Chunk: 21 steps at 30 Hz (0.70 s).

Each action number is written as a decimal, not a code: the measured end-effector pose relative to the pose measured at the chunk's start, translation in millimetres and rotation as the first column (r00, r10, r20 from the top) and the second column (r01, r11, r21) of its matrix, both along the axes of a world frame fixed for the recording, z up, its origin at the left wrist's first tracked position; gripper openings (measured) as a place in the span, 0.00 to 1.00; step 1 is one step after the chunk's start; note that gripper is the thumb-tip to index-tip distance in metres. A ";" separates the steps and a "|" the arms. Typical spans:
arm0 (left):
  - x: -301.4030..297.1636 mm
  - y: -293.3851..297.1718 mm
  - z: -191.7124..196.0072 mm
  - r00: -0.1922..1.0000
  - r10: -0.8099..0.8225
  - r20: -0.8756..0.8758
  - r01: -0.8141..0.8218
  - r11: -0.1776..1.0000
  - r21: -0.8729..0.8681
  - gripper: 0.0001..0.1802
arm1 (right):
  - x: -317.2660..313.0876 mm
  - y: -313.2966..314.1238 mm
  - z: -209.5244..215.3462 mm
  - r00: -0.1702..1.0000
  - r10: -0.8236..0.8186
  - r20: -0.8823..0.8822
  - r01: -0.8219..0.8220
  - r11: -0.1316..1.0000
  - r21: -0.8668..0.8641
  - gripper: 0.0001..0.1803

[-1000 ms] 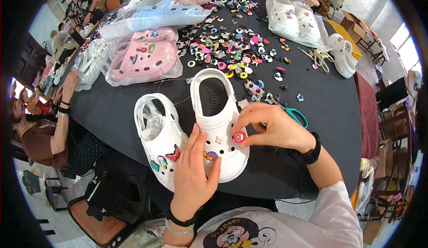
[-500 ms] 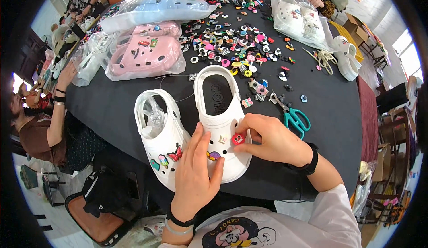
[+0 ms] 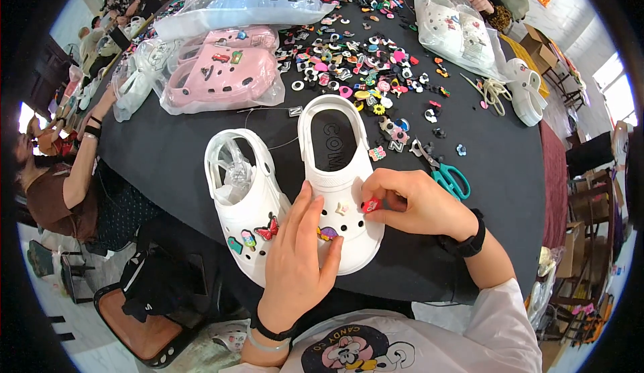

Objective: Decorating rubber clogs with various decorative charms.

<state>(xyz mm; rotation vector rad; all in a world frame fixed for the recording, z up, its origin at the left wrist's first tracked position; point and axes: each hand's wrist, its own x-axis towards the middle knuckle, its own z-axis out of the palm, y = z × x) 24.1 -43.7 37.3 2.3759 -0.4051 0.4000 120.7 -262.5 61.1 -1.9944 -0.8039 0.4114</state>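
A white clog lies toe toward me on the black table. My left hand rests along its left side, fingers stretched out, thumb on the toe beside a purple and yellow charm. Between thumb and fingertips, my right hand pinches a red charm, turned partly edge-on at the clog's right upper. A small pale charm sits on the upper amid dark holes. To the left stands a second white clog with a red butterfly charm and others, clear plastic inside its opening.
Teal-handled scissors lie right of the clog. Loose charms cover the table's middle and far part. Bagged pink clogs are at the back left, bagged white clogs at the back right. Other people sit around the table.
My right hand has tilted the red charm: its face pointed up before and now shows partly edge-on. The left hand stays on the clog. The view has shifted slightly.
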 end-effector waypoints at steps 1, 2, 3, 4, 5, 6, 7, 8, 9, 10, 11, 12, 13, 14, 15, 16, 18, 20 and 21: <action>0.1 -0.1 0.0 1.000 0.001 0.001 -0.001 1.000 -0.002 0.33 | 0.9 -0.6 0.6 1.000 0.001 0.001 -0.001 1.000 0.000 0.15; 0.2 -0.5 0.4 1.000 0.002 0.002 -0.002 1.000 -0.003 0.33 | 1.7 -1.5 1.6 1.000 0.003 -0.025 -0.003 1.000 -0.017 0.13; 0.0 -0.6 0.8 1.000 0.005 -0.004 -0.005 1.000 0.004 0.33 | 2.6 -1.9 2.2 0.999 0.006 -0.051 -0.007 0.999 -0.031 0.11; -0.1 -0.5 0.9 1.000 0.009 -0.009 -0.009 1.000 0.010 0.33 | 3.7 -2.3 3.9 0.999 0.008 -0.052 -0.010 0.999 -0.030 0.11; -0.2 -0.3 0.3 1.000 0.011 -0.010 -0.011 1.000 0.010 0.33 | 4.8 -2.9 6.1 0.994 -0.008 -0.108 0.007 1.000 -0.015 0.10; -0.4 -0.4 -0.2 1.000 0.009 0.001 -0.009 1.000 0.007 0.33 | 5.1 -3.6 7.6 0.986 -0.025 -0.163 0.025 1.000 -0.002 0.09; -0.6 -0.4 -0.6 1.000 0.008 0.011 -0.008 1.000 0.004 0.33 | 5.2 -4.3 5.3 0.986 -0.024 -0.164 0.024 1.000 -0.003 0.09; -0.8 -0.4 -0.7 1.000 0.009 0.011 -0.010 1.000 0.004 0.33 | 5.2 -4.8 0.4 0.986 -0.021 -0.166 0.024 1.000 0.015 0.09; -0.4 -0.2 -0.5 1.000 0.007 0.010 -0.007 1.000 0.000 0.34 | 5.3 -4.9 -3.8 0.986 -0.019 -0.166 0.025 0.999 0.032 0.08; -0.2 -0.1 -0.5 1.000 0.006 0.008 -0.006 1.000 -0.004 0.34 | 4.2 -3.6 -6.9 0.986 -0.019 -0.167 0.024 0.999 0.031 0.08; -0.4 -0.1 0.1 1.000 0.006 0.008 -0.006 1.000 -0.005 0.34 | 2.6 -1.0 -9.9 0.979 -0.028 -0.202 0.040 0.998 0.054 0.08; -0.4 -0.7 1.4 1.000 0.008 -0.006 -0.009 1.000 -0.007 0.34 | 2.5 0.8 -12.0 0.971 -0.036 -0.237 0.055 0.996 0.075 0.08; -0.3 -1.1 1.7 1.000 0.011 -0.020 -0.011 1.000 -0.009 0.34 | 3.5 2.0 -13.8 0.971 -0.036 -0.237 0.055 0.996 0.073 0.08; 0.0 -1.0 0.8 1.000 0.011 -0.020 -0.011 1.000 -0.011 0.34 | 4.5 3.0 -15.5 0.968 -0.023 -0.250 0.046 0.995 0.086 0.08; -0.1 -0.2 0.1 0.999 0.003 -0.034 -0.005 0.999 -0.047 0.34 | 5.4 4.1 -16.3 0.965 -0.009 -0.264 0.036 0.994 0.101 0.08; 0.0 0.3 -0.5 0.999 -0.006 -0.047 0.002 0.997 -0.083 0.35 | 5.9 4.3 -14.8 0.964 -0.006 -0.265 0.034 0.994 0.101 0.08; 0.0 0.6 0.2 0.999 -0.006 -0.053 0.001 0.996 -0.089 0.35 | 6.4 4.4 -10.0 0.987 -0.044 -0.155 0.039 0.999 -0.035 0.07; 0.2 1.2 2.1 0.998 -0.006 -0.058 0.001 0.996 -0.094 0.35 | 7.2 4.6 -18.4 0.981 -0.034 -0.192 0.042 0.999 0.035 0.11; 1.0 1.1 2.1 1.000 -0.010 -0.028 0.008 0.998 -0.064 0.35 | 7.8 3.9 -23.3 0.973 -0.027 -0.229 0.052 0.993 0.102 0.15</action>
